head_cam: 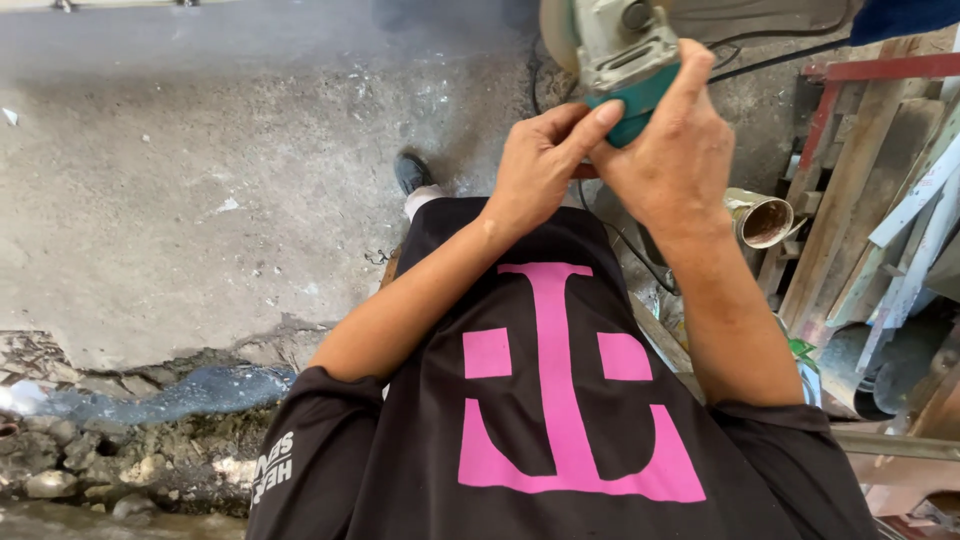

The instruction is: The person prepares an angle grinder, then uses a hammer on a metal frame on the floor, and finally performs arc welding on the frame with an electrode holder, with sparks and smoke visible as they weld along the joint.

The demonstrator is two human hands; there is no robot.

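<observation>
A rough workshop or building yard is shown. A stained, dusty concrete floor [200,200] is seen, broken at one edge into rubble and wet stones [120,470]. Lengths of timber and painted boards [880,200] are stacked at the side beside a red metal frame [880,68], and a teal angle grinder [620,60] with its cable is held up.

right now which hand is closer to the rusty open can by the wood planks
Right. The right hand grips the grinder just left of the can; the left hand is farther left.
</observation>
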